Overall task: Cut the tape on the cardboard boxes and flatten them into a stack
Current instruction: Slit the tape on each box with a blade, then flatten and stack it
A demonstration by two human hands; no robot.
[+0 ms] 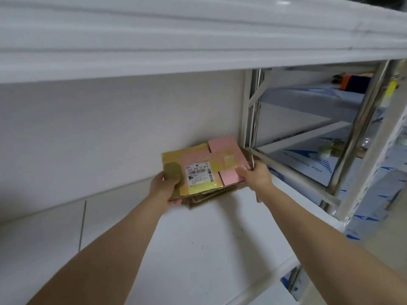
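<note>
Both hands gripping the flattened box (204,166) w/ long axis left-right: left hand (165,188) on left end, right hand (253,175) on right end, sitting on the stack (204,198) at the shelf's (198,238) back edge.

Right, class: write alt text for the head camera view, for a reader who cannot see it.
Two bare hands hold a stack of flattened cardboard boxes against a white wall, the left hand gripping its near-left corner and the right hand its right edge. The top box is pink and tan with a white shipping label; metal shelving stands to the right.
</note>
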